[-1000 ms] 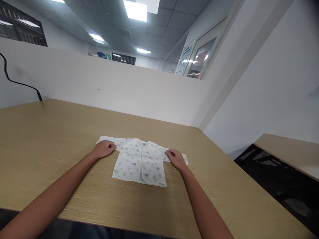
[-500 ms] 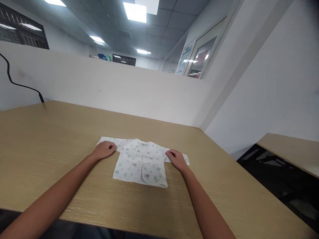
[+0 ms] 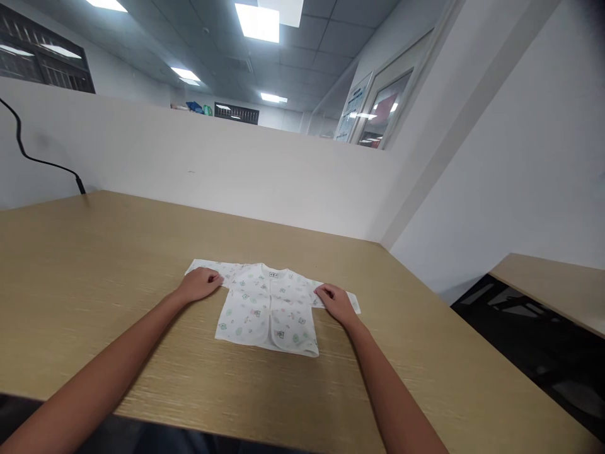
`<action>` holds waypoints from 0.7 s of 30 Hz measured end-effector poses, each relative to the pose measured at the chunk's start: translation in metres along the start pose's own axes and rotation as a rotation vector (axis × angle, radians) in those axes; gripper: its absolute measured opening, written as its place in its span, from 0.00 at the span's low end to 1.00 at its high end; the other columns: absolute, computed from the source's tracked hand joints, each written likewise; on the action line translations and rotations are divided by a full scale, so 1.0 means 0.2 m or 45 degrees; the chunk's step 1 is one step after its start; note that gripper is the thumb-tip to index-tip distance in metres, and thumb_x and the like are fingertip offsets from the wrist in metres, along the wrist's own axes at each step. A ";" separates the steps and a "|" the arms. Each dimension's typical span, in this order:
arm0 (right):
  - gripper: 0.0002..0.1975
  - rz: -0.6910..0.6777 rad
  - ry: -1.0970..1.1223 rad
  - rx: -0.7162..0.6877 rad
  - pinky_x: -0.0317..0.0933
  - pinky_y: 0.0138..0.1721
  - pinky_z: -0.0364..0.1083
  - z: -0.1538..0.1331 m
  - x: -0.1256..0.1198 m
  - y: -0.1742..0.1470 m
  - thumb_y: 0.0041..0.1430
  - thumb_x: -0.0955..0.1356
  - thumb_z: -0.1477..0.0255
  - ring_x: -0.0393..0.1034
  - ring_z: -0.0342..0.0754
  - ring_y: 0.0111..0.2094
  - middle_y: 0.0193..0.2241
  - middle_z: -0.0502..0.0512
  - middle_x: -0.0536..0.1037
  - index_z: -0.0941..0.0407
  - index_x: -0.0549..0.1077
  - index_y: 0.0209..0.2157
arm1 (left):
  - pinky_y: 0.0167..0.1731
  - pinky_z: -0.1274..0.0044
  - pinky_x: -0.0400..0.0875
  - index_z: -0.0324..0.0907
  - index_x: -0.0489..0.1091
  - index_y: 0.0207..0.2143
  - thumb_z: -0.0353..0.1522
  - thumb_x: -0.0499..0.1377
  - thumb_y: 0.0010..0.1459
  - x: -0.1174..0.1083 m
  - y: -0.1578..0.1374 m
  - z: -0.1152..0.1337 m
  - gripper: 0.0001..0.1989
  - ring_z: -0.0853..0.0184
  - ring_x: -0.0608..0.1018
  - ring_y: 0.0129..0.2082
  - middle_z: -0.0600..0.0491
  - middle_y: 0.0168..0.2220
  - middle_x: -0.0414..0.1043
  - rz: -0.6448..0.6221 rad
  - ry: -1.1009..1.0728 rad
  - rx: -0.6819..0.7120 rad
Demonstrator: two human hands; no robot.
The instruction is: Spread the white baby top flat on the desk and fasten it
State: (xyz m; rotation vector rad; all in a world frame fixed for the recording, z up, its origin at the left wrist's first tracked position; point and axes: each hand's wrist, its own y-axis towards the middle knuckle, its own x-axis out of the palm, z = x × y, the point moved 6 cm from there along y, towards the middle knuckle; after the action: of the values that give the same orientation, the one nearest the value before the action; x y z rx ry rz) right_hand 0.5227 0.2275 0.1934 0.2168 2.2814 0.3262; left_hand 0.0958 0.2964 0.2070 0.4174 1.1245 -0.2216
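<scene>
A white baby shirt (image 3: 269,309) printed with small green and grey figures lies flat, front up, its sleeves spread to both sides. My left hand (image 3: 201,284) rests on the left-side sleeve near its lower edge, fingers curled in and thumb against them. Across from it, my right hand (image 3: 334,301) is closed in a similar pinch on the other sleeve, whose cuff shows beyond the wrist. The fingertips are partly hidden, but both hands touch the cloth. The shirt's front opening runs down the middle, and its bottom corners curve apart slightly.
The shirt lies on a wooden table (image 3: 142,233) that meets a low white partition (image 3: 246,176) at the back. A black cable (image 3: 47,162) comes down at the far left. At right stands a wall, with another wooden surface (image 3: 553,280) beyond the table's edge.
</scene>
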 end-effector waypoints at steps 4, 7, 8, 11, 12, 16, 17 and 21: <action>0.17 -0.001 0.002 0.002 0.59 0.38 0.47 0.00 0.00 0.00 0.58 0.63 0.59 0.69 0.51 0.35 0.31 0.56 0.79 0.56 0.77 0.31 | 0.26 0.74 0.48 0.42 0.57 0.20 0.43 0.50 0.61 0.00 0.00 0.00 0.20 0.67 0.67 0.25 0.54 0.22 0.66 -0.003 0.006 -0.002; 0.17 0.001 0.000 -0.009 0.59 0.38 0.47 0.00 0.00 0.00 0.59 0.63 0.59 0.69 0.51 0.34 0.31 0.56 0.79 0.56 0.77 0.30 | 0.26 0.74 0.48 0.42 0.57 0.20 0.43 0.50 0.61 0.00 0.00 0.01 0.20 0.67 0.67 0.26 0.55 0.23 0.66 -0.005 0.010 -0.005; 0.17 0.004 -0.002 -0.011 0.59 0.38 0.47 -0.01 0.00 0.00 0.59 0.63 0.59 0.69 0.51 0.34 0.31 0.56 0.78 0.56 0.77 0.30 | 0.26 0.74 0.48 0.42 0.57 0.20 0.43 0.50 0.61 0.00 -0.01 0.01 0.20 0.67 0.67 0.26 0.54 0.23 0.66 -0.005 0.012 -0.005; 0.17 0.004 -0.004 -0.010 0.59 0.38 0.47 -0.02 -0.01 0.00 0.59 0.63 0.59 0.69 0.51 0.34 0.30 0.55 0.79 0.56 0.77 0.30 | 0.26 0.74 0.48 0.42 0.57 0.21 0.43 0.50 0.62 0.00 0.00 0.01 0.20 0.67 0.67 0.26 0.54 0.23 0.67 -0.006 0.013 -0.006; 0.17 0.002 -0.005 -0.007 0.59 0.37 0.46 -0.02 -0.01 -0.01 0.59 0.63 0.59 0.69 0.51 0.34 0.30 0.55 0.79 0.56 0.77 0.30 | 0.26 0.74 0.48 0.42 0.57 0.21 0.43 0.50 0.62 0.00 0.00 0.00 0.20 0.66 0.68 0.26 0.54 0.24 0.67 -0.007 0.015 -0.006; 0.17 0.001 -0.017 -0.017 0.59 0.37 0.46 -0.02 -0.01 0.00 0.59 0.63 0.59 0.70 0.51 0.34 0.31 0.56 0.79 0.56 0.77 0.30 | 0.27 0.75 0.49 0.42 0.58 0.20 0.44 0.50 0.62 0.00 0.00 0.00 0.20 0.66 0.68 0.27 0.54 0.24 0.68 -0.005 0.016 0.010; 0.17 0.002 -0.020 -0.019 0.59 0.38 0.46 -0.02 -0.01 0.00 0.59 0.63 0.59 0.70 0.51 0.34 0.31 0.56 0.79 0.56 0.77 0.30 | 0.27 0.75 0.49 0.42 0.58 0.20 0.44 0.50 0.62 0.00 0.00 0.00 0.20 0.66 0.68 0.27 0.54 0.24 0.68 -0.003 0.014 0.012; 0.17 -0.002 -0.019 -0.008 0.59 0.38 0.47 -0.02 0.00 0.00 0.59 0.63 0.59 0.70 0.51 0.34 0.31 0.56 0.79 0.56 0.77 0.30 | 0.26 0.74 0.49 0.42 0.57 0.20 0.44 0.50 0.61 0.00 0.00 0.00 0.20 0.66 0.68 0.26 0.54 0.23 0.67 -0.004 0.021 0.002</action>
State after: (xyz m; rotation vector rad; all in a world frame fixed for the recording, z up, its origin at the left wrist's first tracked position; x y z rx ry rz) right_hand 0.5205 0.2267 0.1960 0.2133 2.2652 0.3298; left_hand 0.0955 0.2968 0.2065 0.4195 1.1411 -0.2223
